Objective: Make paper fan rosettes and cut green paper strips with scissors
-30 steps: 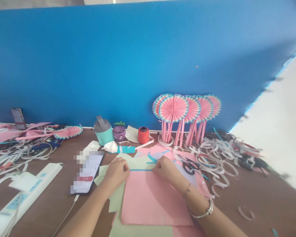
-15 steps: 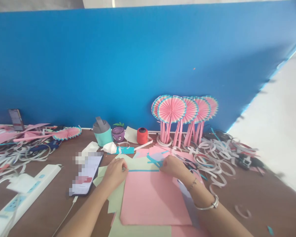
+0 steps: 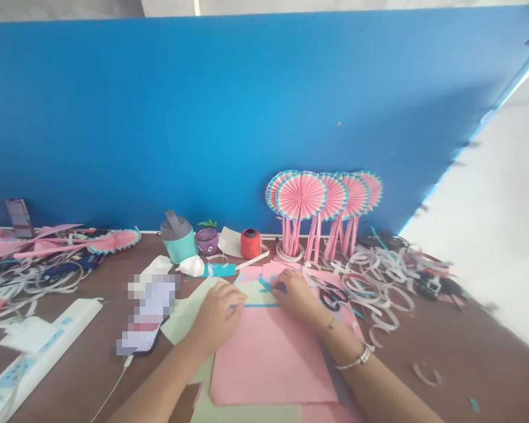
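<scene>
A pink paper sheet [image 3: 271,358] lies before me, with a narrow blue paper strip [image 3: 262,305] along its far edge. My left hand [image 3: 220,311] is over the strip's left part, its fingers reaching rightward and resting on the paper. Curled at the right part of the strip is my right hand [image 3: 296,296], its fingertips closed on it and partly hidden. Pale green sheets [image 3: 180,314] lie beneath and to the left. Black-handled scissors [image 3: 332,298] rest just right of my right hand.
Pink folded-paper fans [image 3: 302,195] stand against the blue partition [image 3: 203,117]. Curled white strips [image 3: 370,276] heap up at right. A phone [image 3: 152,317], a power strip [image 3: 44,346], a teal cup [image 3: 178,241] and a red spool [image 3: 250,244] are on the table.
My left hand has slid right along the blue strip, its fingers now stretched further across it. My right hand has shifted slightly left and away from me. The view has turned a little.
</scene>
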The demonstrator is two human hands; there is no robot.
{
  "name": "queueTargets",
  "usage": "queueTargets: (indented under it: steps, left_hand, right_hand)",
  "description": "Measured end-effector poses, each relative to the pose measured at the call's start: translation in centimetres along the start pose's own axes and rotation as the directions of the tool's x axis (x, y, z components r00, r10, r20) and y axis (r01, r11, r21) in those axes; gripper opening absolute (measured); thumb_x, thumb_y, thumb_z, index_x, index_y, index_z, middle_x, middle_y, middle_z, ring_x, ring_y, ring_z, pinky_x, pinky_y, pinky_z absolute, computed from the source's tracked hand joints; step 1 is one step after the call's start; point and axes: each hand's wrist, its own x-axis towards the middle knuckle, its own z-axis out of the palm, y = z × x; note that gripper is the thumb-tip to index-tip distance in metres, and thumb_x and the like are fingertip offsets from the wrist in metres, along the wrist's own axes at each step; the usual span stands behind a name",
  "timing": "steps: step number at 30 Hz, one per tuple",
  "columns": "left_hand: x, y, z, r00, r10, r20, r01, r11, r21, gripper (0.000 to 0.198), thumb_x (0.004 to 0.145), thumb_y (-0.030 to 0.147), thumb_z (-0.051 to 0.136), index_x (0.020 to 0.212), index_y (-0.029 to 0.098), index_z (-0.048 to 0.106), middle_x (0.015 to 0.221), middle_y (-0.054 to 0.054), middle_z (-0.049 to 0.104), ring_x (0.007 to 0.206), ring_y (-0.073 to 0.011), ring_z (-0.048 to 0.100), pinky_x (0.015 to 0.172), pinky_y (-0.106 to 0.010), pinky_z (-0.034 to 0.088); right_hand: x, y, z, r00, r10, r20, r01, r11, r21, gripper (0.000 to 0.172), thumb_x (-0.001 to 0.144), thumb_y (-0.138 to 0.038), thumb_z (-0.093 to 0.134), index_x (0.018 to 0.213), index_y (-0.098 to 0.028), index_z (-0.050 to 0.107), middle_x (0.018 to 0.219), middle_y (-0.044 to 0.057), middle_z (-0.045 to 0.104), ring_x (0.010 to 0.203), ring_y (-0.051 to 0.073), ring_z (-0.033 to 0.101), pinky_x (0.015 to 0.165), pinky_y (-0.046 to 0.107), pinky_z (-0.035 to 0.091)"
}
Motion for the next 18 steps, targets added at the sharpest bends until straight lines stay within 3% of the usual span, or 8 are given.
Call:
queueTargets:
  steps: [3,7,10,14,18]
  left_hand:
    - [-0.7,2.2,0.6,0.938,0.24,0.25,-0.234,0.971,-0.053,0.03,0.087,0.027,0.047,0.115,0.027,0.06,0.127,-0.005,0.057,0.119,-0.0229,0.047,0.099,-0.041,0.037]
    - [-1.5,3.4,0.9,0.839,0.337,0.428,-0.318,0.941,-0.116,0.046,0.09,0.037,0.045,0.135,0.028,0.041,0.144,-0.004,0.039,0.133,-0.0218,0.033,0.11,-0.043,0.025]
    - [-1.6,3.4,0.9,0.835,0.315,0.452,-0.307,0.947,-0.094,0.046,0.091,0.038,0.042,0.135,0.028,0.04,0.144,-0.003,0.04,0.133,-0.0217,0.033,0.111,-0.044,0.023]
    - [-1.7,3.2,0.9,0.856,0.302,0.42,-0.316,0.948,-0.037,0.04,0.09,0.034,0.044,0.129,0.026,0.047,0.138,-0.004,0.048,0.128,-0.0237,0.04,0.109,-0.045,0.025]
    - [-1.7,3.4,0.9,0.88,0.327,0.345,-0.342,0.94,-0.02,0.028,0.089,0.026,0.045,0.113,0.023,0.059,0.122,-0.007,0.06,0.113,-0.0236,0.05,0.101,-0.043,0.035]
  right_hand:
    - [0.0,0.3,0.5,1.0,0.017,-0.019,-0.017,1.0,-0.019,0.011,0.072,-0.012,0.055,0.067,-0.015,0.064,0.083,0.005,0.062,0.086,0.018,0.051,0.081,0.028,0.032]
    - [-0.2,0.1,0.3,1.0,-0.027,-0.004,0.027,1.0,-0.011,0.015,0.073,-0.012,0.053,0.081,-0.015,0.065,0.09,0.006,0.063,0.09,0.018,0.051,0.082,0.029,0.03]
    - [-0.4,-0.4,-0.3,0.999,-0.005,0.037,0.004,1.0,0.018,0.023,0.072,-0.011,0.052,0.09,-0.017,0.064,0.086,0.004,0.065,0.084,0.017,0.053,0.079,0.029,0.029]
    - [-0.4,-0.7,-0.5,0.994,0.031,0.101,-0.031,0.999,0.008,0.018,0.071,-0.009,0.047,0.074,-0.016,0.062,0.069,0.0,0.061,0.072,0.014,0.051,0.071,0.027,0.028]
    - [-0.2,-0.3,-0.4,0.998,-0.019,0.052,0.02,1.0,-0.006,0.016,0.071,-0.007,0.045,0.068,-0.015,0.059,0.076,0.003,0.062,0.077,0.015,0.05,0.071,0.027,0.031]
